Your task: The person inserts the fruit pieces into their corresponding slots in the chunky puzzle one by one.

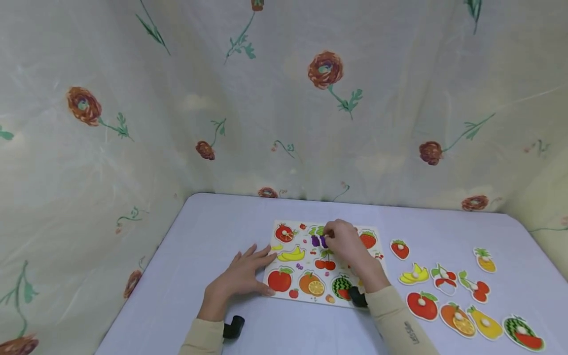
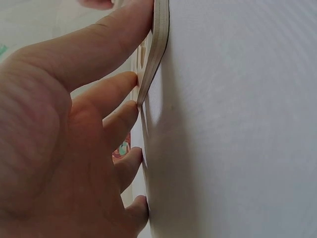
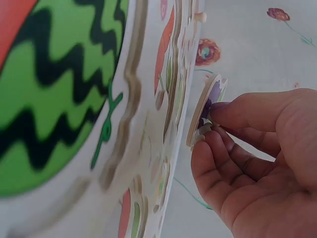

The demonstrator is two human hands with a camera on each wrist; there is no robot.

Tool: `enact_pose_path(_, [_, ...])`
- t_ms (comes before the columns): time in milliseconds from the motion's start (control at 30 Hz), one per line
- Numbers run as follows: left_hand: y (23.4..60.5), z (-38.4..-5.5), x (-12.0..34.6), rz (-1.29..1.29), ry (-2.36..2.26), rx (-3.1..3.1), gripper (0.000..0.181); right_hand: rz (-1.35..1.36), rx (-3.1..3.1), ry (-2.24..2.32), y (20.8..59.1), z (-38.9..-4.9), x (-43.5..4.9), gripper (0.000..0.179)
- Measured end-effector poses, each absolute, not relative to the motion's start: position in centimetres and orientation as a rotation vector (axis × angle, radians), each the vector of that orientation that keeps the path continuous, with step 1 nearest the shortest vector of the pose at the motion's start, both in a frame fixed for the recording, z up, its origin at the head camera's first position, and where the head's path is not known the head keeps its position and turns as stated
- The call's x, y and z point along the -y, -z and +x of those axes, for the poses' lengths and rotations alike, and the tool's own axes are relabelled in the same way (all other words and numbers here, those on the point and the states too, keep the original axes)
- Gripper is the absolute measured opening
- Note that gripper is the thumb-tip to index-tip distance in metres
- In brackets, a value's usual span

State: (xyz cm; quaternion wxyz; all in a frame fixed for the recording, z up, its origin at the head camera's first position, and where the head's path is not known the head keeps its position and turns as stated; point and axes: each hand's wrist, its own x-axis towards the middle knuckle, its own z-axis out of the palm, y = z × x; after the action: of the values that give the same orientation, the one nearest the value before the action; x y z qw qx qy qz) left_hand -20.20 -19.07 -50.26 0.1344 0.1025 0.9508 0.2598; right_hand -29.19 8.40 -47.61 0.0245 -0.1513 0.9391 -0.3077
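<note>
A white wooden fruit puzzle board lies on the table with pictured recesses for fruit. My left hand lies spread at its left edge, with the thumb near the lower corner and fingertips touching the board's side. My right hand is over the upper middle of the board. Between thumb and fingers it pinches a purple grape puzzle piece, tilted and close over the board's face. In the head view the hand partly covers the grape picture and the pictures beside it.
Loose knobbed fruit pieces lie right of the board, among them a strawberry, bananas, a pineapple, cherries, an apple, an orange, a pear and a watermelon. A flowered curtain hangs behind the table.
</note>
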Motion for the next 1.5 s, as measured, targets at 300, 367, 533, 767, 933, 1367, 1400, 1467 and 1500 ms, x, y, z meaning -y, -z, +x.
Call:
enact_pose_path(300, [50.6,-20.3,19.1,0.291,-0.738,-2.763,0.091,-0.431,-2.861,0.974,48.4,-29.5,-7.6,0.011])
enact_pose_path(367, [50.6,-20.3,19.1,0.292,-0.74,-2.764,0.091,-0.393,-2.841,0.974,48.4,-29.5,-7.5,0.011])
enact_pose_path(533, [50.3,-20.2,19.1,0.277,-0.732,-2.758,0.091,-0.376,-2.837,0.975,48.5,-29.7,-7.1,0.01])
enact_pose_path(767, [50.6,-20.4,19.1,0.27,-0.725,-2.758,0.091,-0.375,-2.84,0.95,48.5,-29.7,-6.8,0.011])
enact_pose_path(933, [50.6,-20.4,19.1,0.27,-0.734,-2.759,0.091,-0.38,-2.848,0.942,48.5,-29.6,-6.8,0.013])
enact_pose_path(1367, [50.1,-20.1,19.2,0.298,-0.739,-2.743,0.09,-0.433,-2.845,0.882,48.2,-29.2,-6.8,0.023])
enact_pose_path(1400, [50.0,-20.1,19.2,0.302,-0.744,-2.744,0.09,-0.442,-2.849,0.873,48.2,-29.2,-6.8,0.023])
enact_pose_path(1467, [49.9,-20.1,19.2,0.308,-0.747,-2.748,0.09,-0.453,-2.855,0.862,48.1,-29.1,-6.9,0.023])
enact_pose_path(1500, [49.9,-20.0,19.2,0.309,-0.749,-2.747,0.089,-0.459,-2.857,0.859,48.1,-29.1,-6.9,0.023])
